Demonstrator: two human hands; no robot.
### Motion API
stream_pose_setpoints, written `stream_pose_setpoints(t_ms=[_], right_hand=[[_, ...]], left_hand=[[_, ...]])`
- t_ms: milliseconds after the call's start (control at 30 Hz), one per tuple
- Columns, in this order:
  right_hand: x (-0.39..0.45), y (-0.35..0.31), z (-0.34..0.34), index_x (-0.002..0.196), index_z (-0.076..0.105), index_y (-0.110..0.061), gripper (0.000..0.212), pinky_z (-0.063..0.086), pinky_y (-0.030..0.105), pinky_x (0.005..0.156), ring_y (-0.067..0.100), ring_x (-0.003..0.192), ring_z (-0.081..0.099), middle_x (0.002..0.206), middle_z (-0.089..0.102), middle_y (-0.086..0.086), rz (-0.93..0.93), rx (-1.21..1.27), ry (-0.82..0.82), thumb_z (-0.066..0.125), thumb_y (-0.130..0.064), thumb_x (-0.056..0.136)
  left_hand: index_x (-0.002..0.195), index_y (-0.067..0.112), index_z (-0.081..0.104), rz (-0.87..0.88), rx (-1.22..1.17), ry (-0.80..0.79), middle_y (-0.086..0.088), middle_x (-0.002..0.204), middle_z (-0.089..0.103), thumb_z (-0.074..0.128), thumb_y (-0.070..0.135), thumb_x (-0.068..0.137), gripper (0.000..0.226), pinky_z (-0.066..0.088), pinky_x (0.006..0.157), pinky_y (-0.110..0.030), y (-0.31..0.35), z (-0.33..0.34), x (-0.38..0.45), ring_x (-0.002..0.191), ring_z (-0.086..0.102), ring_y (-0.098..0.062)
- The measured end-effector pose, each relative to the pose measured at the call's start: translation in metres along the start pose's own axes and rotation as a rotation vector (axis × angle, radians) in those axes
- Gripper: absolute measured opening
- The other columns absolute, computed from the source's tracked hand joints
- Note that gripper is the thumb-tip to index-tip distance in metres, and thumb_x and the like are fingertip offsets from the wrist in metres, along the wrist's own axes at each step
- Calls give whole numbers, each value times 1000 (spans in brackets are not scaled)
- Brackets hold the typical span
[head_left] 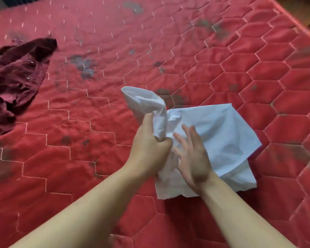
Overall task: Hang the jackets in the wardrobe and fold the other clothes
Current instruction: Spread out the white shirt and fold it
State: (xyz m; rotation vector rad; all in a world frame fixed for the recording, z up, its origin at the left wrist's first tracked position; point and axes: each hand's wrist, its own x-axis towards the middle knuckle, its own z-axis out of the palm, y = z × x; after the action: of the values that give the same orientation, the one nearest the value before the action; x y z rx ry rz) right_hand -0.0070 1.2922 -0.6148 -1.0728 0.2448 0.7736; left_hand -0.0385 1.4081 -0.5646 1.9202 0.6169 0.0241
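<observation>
Item one: white garment [218,133], low and right of centre on the red quilted mattress [168,59]. My left hand [149,145] grips a bunched end; right hand [191,154] flat, fingers spread, over it. Item two: maroon garment [16,79], crumpled, far left.

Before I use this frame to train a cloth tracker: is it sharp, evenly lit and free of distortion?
Head view: soft overall, the right hand slightly motion-blurred; wide-angle bending curves the red mattress seams towards the edges; light is even, no glare, though the white garment gripped by the left hand is nearly washed out; the maroon garment stays readable.
</observation>
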Motion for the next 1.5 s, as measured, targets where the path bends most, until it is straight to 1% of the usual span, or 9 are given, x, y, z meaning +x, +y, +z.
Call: stream_pose_setpoints(t_ms=[333,467,567,700,833,967,1133,1300,1500], right_hand=[[7,-101,-144,95,76,-13,48,57,36,68,24,80,72,88,74,11,188,-107,82,65,-57,79],[14,-94,-155,104,69,-7,22,58,28,59,20,75,73,86,76,7,87,-528,313,70,-8,82],[14,-96,-156,104,70,-7,21,58,29,62,23,82,73,92,76,8,64,-407,245,68,-4,84],[19,-85,-166,87,68,-3,11,47,28,61,22,76,64,80,70,7,26,-725,440,68,-13,84],[17,-79,-167,124,57,-12,42,39,33,90,27,107,53,119,54,10,-375,-1222,685,62,-23,84],[17,-60,-141,139,47,-25,54,27,40,105,23,133,39,144,44,3,-866,-1627,260,48,-43,88],[37,-42,-160,153,14,-33,62,4,42,119,17,149,3,162,9,-3,-271,-1865,277,30,-55,97],[47,-44,-147,151,26,-31,65,-1,41,116,23,147,15,160,22,2,-610,-1710,368,28,-56,91],[52,-32,-139,152,21,-32,65,4,44,119,15,148,10,161,17,-5,-385,-1672,300,25,-57,92]], left_hand=[[143,29,37,114,119,-449,11,142,42,64,33,83,67,41,100,-26,30,164,-17,121,47,-6],[119,25,63,285,191,-67,11,117,61,59,22,78,42,35,95,-15,-5,132,-17,109,51,-5],[124,25,57,90,167,252,12,120,53,63,25,82,43,32,100,-23,-30,103,-4,115,47,-8],[128,28,49,-405,-21,52,13,118,58,63,44,87,46,42,83,-17,-48,95,4,99,55,5],[99,28,59,-403,-8,26,19,92,63,65,48,83,26,42,58,-9,-54,99,6,75,58,15],[93,21,69,-474,-79,-12,7,91,72,72,50,77,33,54,74,-35,-54,98,10,85,68,-13],[87,19,71,-477,-120,-43,5,86,74,76,53,68,39,57,74,-37,-51,103,8,82,70,-16],[99,18,74,-545,-426,-151,5,91,76,79,24,77,23,59,69,-26,-51,112,12,83,73,-11],[107,9,72,-656,-643,-234,-10,98,75,73,8,79,28,59,75,-35,-59,115,9,90,73,-26]])
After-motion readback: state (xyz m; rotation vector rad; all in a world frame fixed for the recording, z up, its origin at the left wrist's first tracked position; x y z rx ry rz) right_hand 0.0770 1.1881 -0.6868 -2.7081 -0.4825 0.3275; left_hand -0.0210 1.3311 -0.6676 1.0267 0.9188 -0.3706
